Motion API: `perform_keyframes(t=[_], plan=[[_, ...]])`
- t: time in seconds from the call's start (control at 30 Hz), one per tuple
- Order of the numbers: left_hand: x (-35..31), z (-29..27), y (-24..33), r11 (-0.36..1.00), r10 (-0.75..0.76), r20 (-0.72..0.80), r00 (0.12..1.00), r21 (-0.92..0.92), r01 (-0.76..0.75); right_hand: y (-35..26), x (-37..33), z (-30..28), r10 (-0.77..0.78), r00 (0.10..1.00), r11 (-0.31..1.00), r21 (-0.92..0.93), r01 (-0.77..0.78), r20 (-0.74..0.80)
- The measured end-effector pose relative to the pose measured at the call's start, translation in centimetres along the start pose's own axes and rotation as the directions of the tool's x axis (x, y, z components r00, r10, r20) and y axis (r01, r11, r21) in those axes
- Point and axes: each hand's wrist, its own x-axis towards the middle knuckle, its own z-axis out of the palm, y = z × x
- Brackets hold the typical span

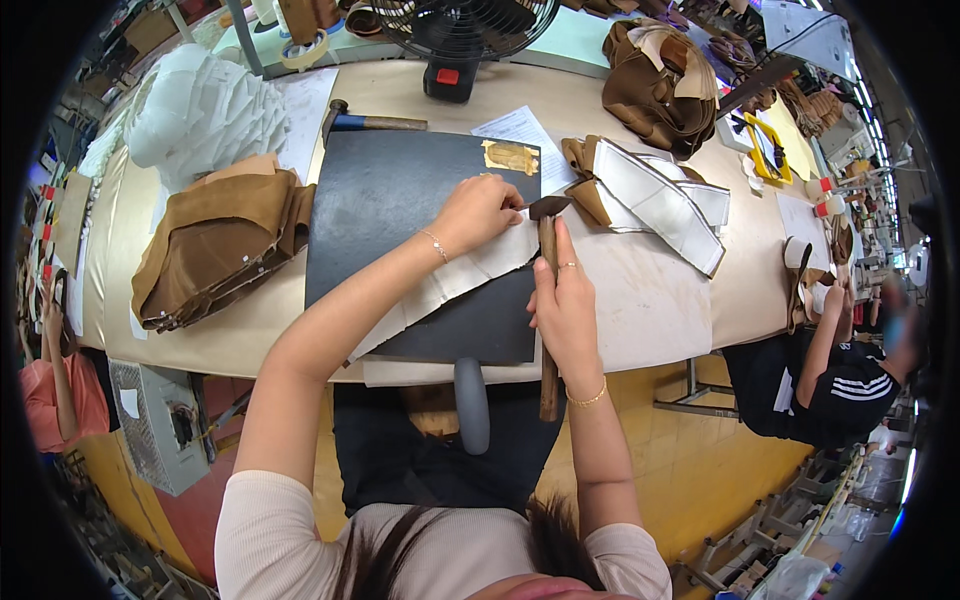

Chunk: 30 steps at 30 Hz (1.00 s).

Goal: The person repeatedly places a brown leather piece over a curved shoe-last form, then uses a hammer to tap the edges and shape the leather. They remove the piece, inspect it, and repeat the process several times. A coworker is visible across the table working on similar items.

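A pale strip of material [455, 288] lies slantwise over a black board [345, 215] on the table. With bent fingers, my left hand [480, 213] pinches the strip's far end, close to the hammer head. My right hand [568, 308] is closed round the wooden handle of a hammer [547, 245], its thumb and a finger along the shaft. The dark hammer head rests at or just over the strip's end, near the board's right edge; whether it touches cannot be told. The handle points back toward me, past the table edge.
Folded brown leather pieces [215, 240] are stacked left of the board. White-backed panels [650, 205] lie to the right. A second hammer [375, 123], a fan [455, 30] and a brown leather heap [655, 85] stand beyond. Co-workers sit at both sides.
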Motion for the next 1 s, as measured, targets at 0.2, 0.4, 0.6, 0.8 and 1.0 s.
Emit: perform_keyframes(t=[0.2, 0.4, 0.6, 0.8, 1.0], plan=[[-0.7, 0.2, -0.6, 0.966, 0.203, -0.044, 0.978, 0.17, -0.193, 2.0, 1.1, 0.1, 0.039, 0.999, 0.971, -0.238, -0.033, 0.023], [-0.9, 0.8, -0.9, 0.762, 0.488, -0.053, 0.871, 0.513, -0.396, -0.4, 2.4, -0.4, -0.007, 1.0, 0.984, -0.178, 0.006, -0.005], [-0.9, 0.3, 0.0, 0.727, 0.487, 0.024, 0.873, 0.543, -0.42, -0.3, 3.5, -0.7, 0.052, 0.996, 0.975, -0.218, -0.037, 0.067], [-1.0, 0.7, -0.3, 0.697, 0.555, -0.053, 0.83, 0.575, -0.429, -1.5, 3.2, -0.6, 0.009, 1.0, 0.981, -0.195, -0.008, 0.007], [-1.1, 0.5, -0.2, 0.687, 0.55, -0.051, 0.834, 0.595, -0.417, -0.7, 3.5, -0.8, 0.025, 1.0, 0.977, -0.211, -0.022, 0.012]])
